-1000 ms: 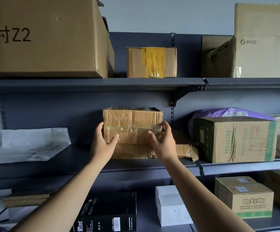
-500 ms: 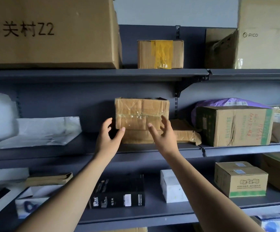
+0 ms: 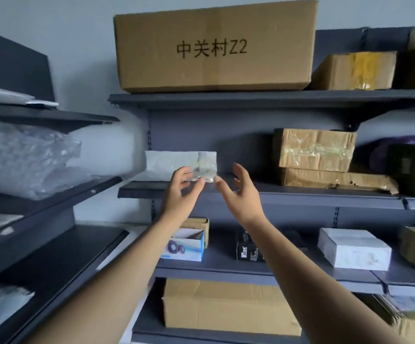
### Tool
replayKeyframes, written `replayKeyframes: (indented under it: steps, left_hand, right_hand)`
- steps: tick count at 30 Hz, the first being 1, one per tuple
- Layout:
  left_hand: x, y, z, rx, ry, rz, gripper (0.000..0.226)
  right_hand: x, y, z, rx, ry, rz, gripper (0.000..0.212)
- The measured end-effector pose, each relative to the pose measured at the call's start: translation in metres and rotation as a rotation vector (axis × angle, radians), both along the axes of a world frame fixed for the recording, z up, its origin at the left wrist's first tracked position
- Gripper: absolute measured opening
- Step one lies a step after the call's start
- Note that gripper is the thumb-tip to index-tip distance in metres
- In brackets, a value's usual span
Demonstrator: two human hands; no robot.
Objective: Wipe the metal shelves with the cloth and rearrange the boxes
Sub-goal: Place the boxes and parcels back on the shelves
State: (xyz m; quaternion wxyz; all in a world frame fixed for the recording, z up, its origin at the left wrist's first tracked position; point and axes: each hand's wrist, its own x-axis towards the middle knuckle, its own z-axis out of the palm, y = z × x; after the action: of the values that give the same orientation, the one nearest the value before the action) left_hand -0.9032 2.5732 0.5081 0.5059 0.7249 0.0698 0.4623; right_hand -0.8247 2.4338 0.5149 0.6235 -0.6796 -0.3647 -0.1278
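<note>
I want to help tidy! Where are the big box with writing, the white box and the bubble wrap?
big box with writing [image 3: 214, 48]: head view, front face, at the print.
white box [image 3: 353, 239]: head view, its top face.
bubble wrap [image 3: 27, 157]: head view, middle of the bundle.
</note>
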Motion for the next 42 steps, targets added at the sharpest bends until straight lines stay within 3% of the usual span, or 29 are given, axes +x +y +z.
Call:
replayKeyframes:
  steps: [4,11,15,21,25,28,32,35,42]
  left_hand:
    - [-0.056,0.030,-0.027,-0.040,0.078,0.005,0.055]
    - [-0.082,0.054,-0.080,-0.118,0.161,-0.054,0.045]
    - [-0.086,0.057,-0.145,-0.162,0.226,-0.016,0.044]
    - [-0.093,0.071,-0.254,-0.294,0.480,0.003,0.050]
    - [-0.090,0.074,-0.312,-0.306,0.602,0.022,0.043]
    - [-0.084,0.070,-0.371,-0.318,0.726,0.015,0.054]
    - [-0.071,0.065,-0.468,-0.421,0.817,-0.018,0.039]
    - [-0.052,0.066,-0.557,-0.448,0.855,-0.006,0.041]
    - [0.005,0.082,-0.764,-0.453,0.951,0.027,0.048]
  right_hand:
    - [-0.053,0.032,-0.029,-0.051,0.029,0.016,0.073]
    - [-0.074,0.049,-0.081,-0.145,0.160,-0.023,0.069]
    - [-0.076,0.054,-0.143,-0.203,0.244,-0.021,0.065]
    - [-0.076,0.063,-0.253,-0.333,0.463,0.019,0.070]
    - [-0.073,0.063,-0.315,-0.403,0.550,0.032,0.070]
    - [-0.067,0.062,-0.373,-0.487,0.610,0.014,0.070]
    - [-0.063,0.060,-0.465,-0.596,0.699,-0.031,0.062]
    - [-0.049,0.058,-0.547,-0.638,0.727,-0.061,0.048]
    - [0.019,0.058,-0.761,-0.668,0.814,-0.118,0.069]
